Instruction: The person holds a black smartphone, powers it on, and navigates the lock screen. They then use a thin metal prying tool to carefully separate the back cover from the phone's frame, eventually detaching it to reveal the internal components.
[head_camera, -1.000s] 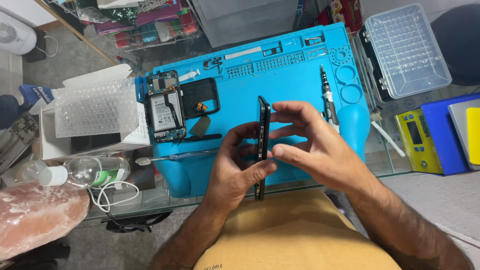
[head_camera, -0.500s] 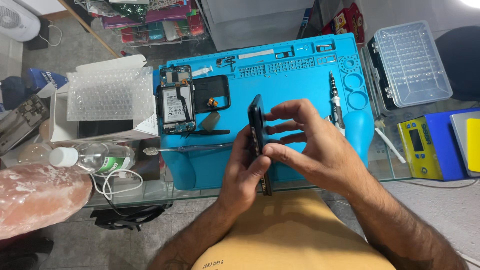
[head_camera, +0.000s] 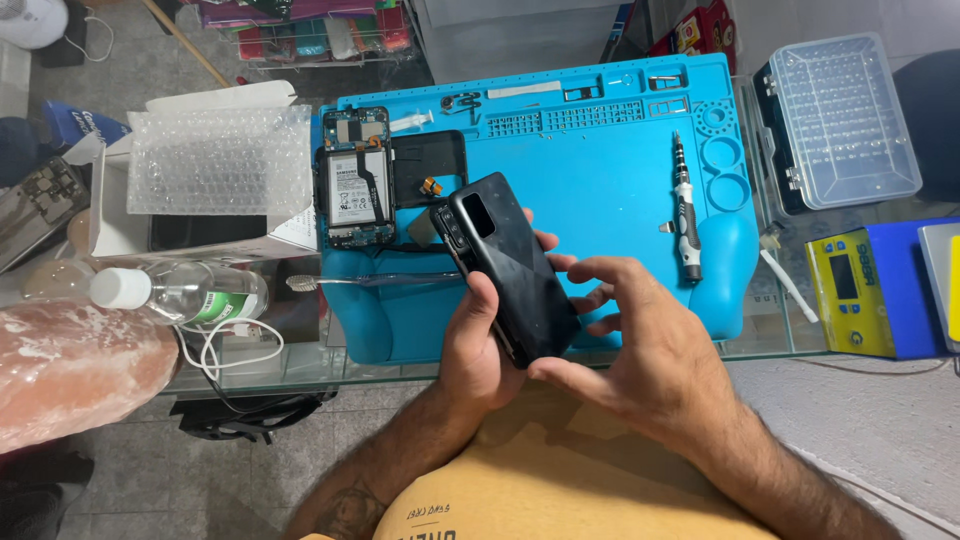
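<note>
The person's left hand (head_camera: 480, 345) is wrapped around a black phone (head_camera: 505, 265), back cover up, camera block toward the far end, held over the near edge of the blue repair mat (head_camera: 600, 170). The right hand (head_camera: 640, 345) sits just beside it with fingers spread and loose, thumb touching the phone's near corner and the fingertips close to its right edge, not clamped. It looks like the inspecting or cover-loosening step, turning the phone to find a seam. The next move would seem to call for a steady left-hand grip while the right works a nail or tool along the edge without bending the cover. At the mat's far left corner lies an opened phone (head_camera: 352, 195) with its battery showing, and a precision screwdriver (head_camera: 684, 215) rests near the right edge.
</note>
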